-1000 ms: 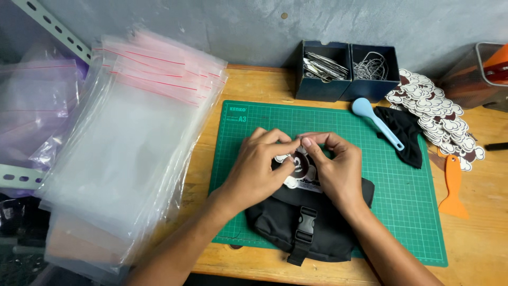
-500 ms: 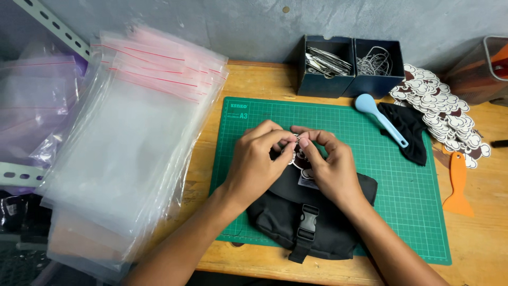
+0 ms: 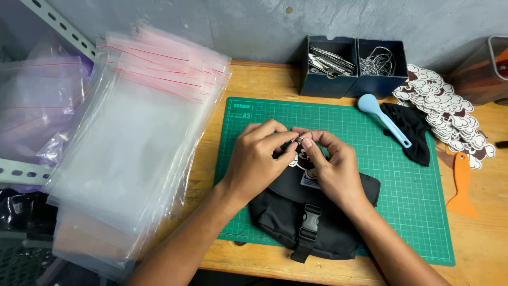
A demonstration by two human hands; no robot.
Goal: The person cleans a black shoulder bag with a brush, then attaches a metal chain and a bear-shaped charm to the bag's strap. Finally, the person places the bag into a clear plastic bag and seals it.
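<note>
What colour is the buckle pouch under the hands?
Black, buckle included: the pouch lies on the green cutting mat, clearest in the head view.

1. A pouch (image 3: 312, 212) lies on the mat's (image 3: 407, 212) near edge.
2. Bags (image 3: 137, 137) are stacked left of the mat.
3. Two bins (image 3: 353, 66) stand beyond it.
4. A scraper (image 3: 461, 180) lies to the right.

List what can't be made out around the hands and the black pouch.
- Small metal piece, head view: too small to identify, pinched between the left hand and right hand.
- Tag on the black pouch: mostly covered by the right hand.
- Orange mesh bin: cut off by the right edge.
</note>
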